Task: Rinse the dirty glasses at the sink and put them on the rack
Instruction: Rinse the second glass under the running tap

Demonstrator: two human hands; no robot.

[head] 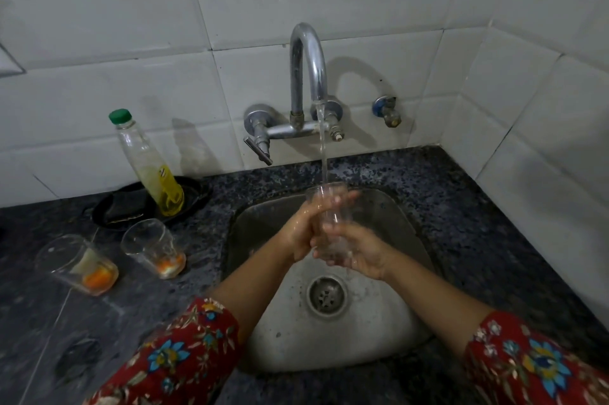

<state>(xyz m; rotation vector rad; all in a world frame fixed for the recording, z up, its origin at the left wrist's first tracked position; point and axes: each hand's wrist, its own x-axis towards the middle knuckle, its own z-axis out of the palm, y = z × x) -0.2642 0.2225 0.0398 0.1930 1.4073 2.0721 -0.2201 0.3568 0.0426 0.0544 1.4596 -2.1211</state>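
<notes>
One glass (329, 223) is under the tap (308, 51) over the sink (379, 332), the left hand (304, 233) wrapped round its middle and the right hand (359, 256) round its base (both wet), while two dirty glasses (155, 248) (79, 264) wait on the worktop (461, 206) and no rack shows, so most remains.

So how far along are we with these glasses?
Nothing looks finished: no rack or rinsed glass in view. In hand: the left hand and right hand hold one clear glass under the running faucet, over the sink. Left: two glasses with orange residue on the counter, then racking all three.
</notes>
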